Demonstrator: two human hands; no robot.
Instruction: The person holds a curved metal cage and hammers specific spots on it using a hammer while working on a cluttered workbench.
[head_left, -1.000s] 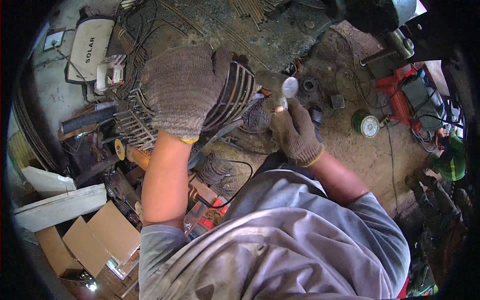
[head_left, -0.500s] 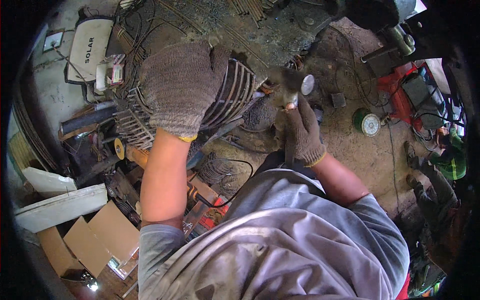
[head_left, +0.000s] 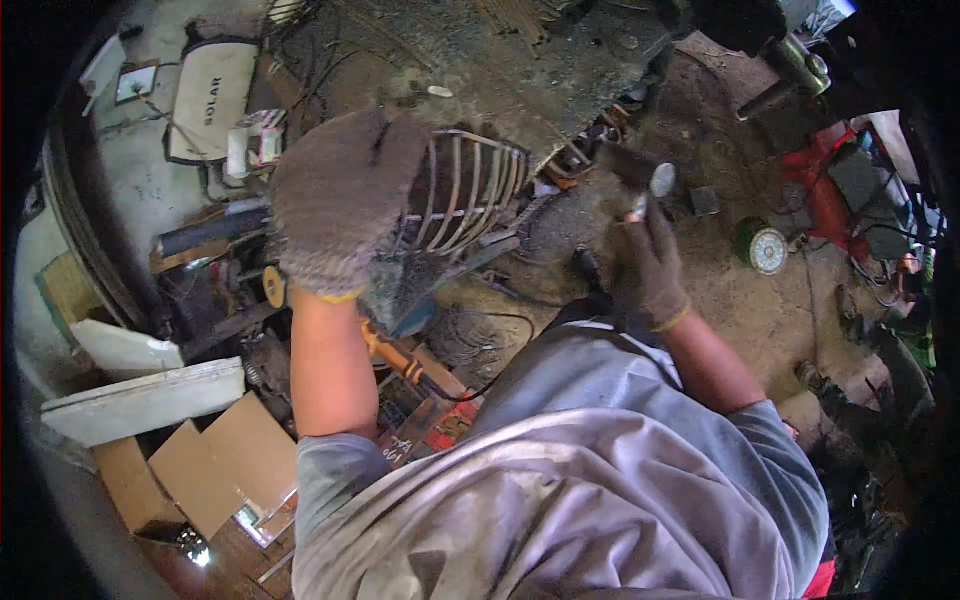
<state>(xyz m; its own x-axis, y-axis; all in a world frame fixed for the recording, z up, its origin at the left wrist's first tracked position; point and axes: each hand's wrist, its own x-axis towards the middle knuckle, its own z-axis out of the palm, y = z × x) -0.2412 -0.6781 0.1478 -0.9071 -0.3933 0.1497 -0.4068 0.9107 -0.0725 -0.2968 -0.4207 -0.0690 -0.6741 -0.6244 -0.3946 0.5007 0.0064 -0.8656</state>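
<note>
My left hand (head_left: 345, 205), in a brown knitted glove, lies over the near left part of a cage of curved metal rods (head_left: 478, 190). Its fingers bend down on the far side and seem wrapped round the rods; the fingertips are hidden. My right hand (head_left: 652, 268), gloved alike, is closed round the handle of a hammer to the right of the cage. The hammer's head (head_left: 632, 172) is dark with a bright round face, slightly blurred, and apart from the rods.
An orange angle grinder (head_left: 395, 352) with a cable lies below the cage. An opened cardboard box (head_left: 225, 465) and white slabs (head_left: 145, 402) are at lower left. At right stand a red machine (head_left: 828, 190) and a round green-and-white disc (head_left: 768, 250). Rods (head_left: 515, 18) lie at the far side.
The whole view has shifted, so the surroundings sit further right. My left hand has moved left and nearer over the cage. The hammer in my right hand has moved a little to the right.
</note>
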